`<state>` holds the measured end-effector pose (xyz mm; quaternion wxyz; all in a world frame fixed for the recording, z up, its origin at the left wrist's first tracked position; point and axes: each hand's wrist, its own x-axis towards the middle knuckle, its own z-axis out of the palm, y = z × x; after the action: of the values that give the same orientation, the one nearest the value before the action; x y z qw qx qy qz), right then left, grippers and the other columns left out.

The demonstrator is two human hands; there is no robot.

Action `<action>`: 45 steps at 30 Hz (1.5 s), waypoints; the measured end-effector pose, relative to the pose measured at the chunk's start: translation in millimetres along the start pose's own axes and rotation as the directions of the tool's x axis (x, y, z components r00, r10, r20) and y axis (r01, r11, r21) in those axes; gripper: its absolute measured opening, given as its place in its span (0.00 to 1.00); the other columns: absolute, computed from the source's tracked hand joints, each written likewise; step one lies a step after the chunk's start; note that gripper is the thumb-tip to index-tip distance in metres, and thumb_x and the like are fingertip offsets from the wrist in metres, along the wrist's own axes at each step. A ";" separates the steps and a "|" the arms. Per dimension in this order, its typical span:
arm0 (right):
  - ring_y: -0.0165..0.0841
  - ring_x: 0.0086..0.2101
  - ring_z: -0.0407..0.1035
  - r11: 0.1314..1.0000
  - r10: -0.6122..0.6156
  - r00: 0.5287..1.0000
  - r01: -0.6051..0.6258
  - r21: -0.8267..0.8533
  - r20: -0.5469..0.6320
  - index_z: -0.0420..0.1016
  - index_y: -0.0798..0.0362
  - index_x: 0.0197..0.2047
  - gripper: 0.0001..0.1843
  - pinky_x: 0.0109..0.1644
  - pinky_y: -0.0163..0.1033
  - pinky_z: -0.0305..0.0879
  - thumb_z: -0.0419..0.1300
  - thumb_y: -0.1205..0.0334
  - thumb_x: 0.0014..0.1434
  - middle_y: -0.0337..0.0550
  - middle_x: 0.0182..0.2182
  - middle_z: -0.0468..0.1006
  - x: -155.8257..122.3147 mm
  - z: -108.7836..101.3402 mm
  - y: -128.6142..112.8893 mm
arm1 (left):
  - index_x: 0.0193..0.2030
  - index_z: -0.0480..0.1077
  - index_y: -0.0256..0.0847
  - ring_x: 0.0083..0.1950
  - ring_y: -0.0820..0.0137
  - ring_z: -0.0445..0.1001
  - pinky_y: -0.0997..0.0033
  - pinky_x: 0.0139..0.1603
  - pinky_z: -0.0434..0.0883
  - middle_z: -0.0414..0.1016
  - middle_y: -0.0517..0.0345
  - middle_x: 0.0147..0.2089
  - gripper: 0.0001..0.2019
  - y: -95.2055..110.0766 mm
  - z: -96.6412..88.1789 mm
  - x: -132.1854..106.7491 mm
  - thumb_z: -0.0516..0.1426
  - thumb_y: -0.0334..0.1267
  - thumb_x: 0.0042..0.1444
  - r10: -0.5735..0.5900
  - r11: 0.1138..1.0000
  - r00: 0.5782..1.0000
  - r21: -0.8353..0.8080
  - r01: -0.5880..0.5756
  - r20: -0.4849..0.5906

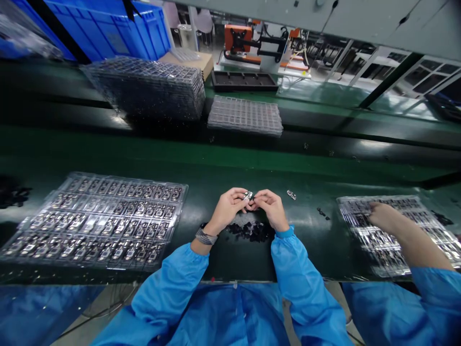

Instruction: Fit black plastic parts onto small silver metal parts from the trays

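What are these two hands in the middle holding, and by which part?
The left hand pinches a small circuit board by its edge. The right hand is close beside it; whether it grips anything cannot be told.

Far beyond my left grip (227, 209), I see a blue bin (108, 32) off to its left, a black tray (245, 88) nearly straight ahead, and orange equipment (237, 38) behind that tray.

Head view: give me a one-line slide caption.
The person's hands meet at a small circuit board over a green bench, near piled black pieces, with a clear parts tray at left.
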<state>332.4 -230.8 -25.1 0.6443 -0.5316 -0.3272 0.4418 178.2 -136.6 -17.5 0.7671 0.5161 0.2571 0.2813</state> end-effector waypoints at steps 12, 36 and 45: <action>0.34 0.27 0.79 1.000 -0.008 1.000 0.009 -0.024 0.023 0.74 0.51 0.38 0.17 0.35 0.38 0.73 0.73 0.50 0.56 0.39 0.27 0.83 -0.4 0.6 -4.4 | 0.50 0.71 0.36 0.27 0.74 0.75 0.74 0.29 0.72 0.73 0.60 0.33 0.22 1.1 -0.5 -2.5 0.69 0.45 0.54 -0.010 0.991 0.999 0.137 0.004 0.043; 0.34 0.30 0.78 0.998 0.009 1.000 -0.008 -0.057 0.026 0.73 0.51 0.44 0.22 0.37 0.40 0.75 0.74 0.49 0.54 0.39 0.29 0.82 -3.4 -0.9 -5.1 | 0.51 0.71 0.36 0.27 0.75 0.71 0.75 0.29 0.69 0.71 0.61 0.32 0.20 2.8 -1.3 -2.1 0.67 0.44 0.56 -0.012 0.974 0.996 0.225 -0.008 0.090; 0.34 0.29 0.78 0.999 0.042 0.997 -0.040 -0.030 0.059 0.77 0.52 0.40 0.19 0.36 0.39 0.74 0.75 0.50 0.53 0.40 0.28 0.83 -6.8 -3.2 -13.2 | 0.53 0.73 0.37 0.30 0.74 0.72 0.73 0.35 0.71 0.72 0.59 0.34 0.17 9.2 -1.7 -5.7 0.65 0.42 0.59 0.067 0.951 0.985 0.288 -0.111 0.157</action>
<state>335.4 -238.9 -12.7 0.6175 -0.5339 -0.3416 0.4659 171.4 -136.7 -8.9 0.6844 0.6552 0.2161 0.2357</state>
